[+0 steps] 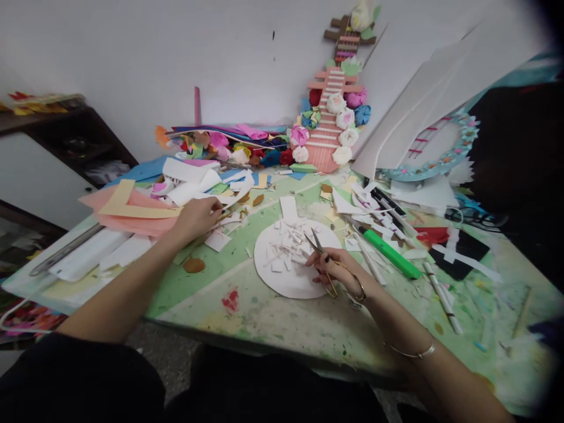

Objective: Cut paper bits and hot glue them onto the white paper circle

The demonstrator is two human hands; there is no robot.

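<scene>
My right hand [337, 271] is closed round a pair of gold-handled scissors [324, 258], blades pointing up and left over a white paper disc [288, 276] that carries several small white paper scraps [293, 238]. My left hand [198, 216] reaches out to the left, fingers pinched on a thin white paper strip [233, 202] among the loose offcuts beside a pink and yellow paper stack [132, 208]. A thin bangle sits on my right wrist.
The green paint-stained table [264, 305] is littered with paper. A green marker [390, 252] and several pens lie right of the disc. Colourful paper rolls [229, 141], a pink ladder-like craft with paper flowers [330, 123] and white boards [418, 117] lean against the wall. A dark shelf [74, 141] stands left.
</scene>
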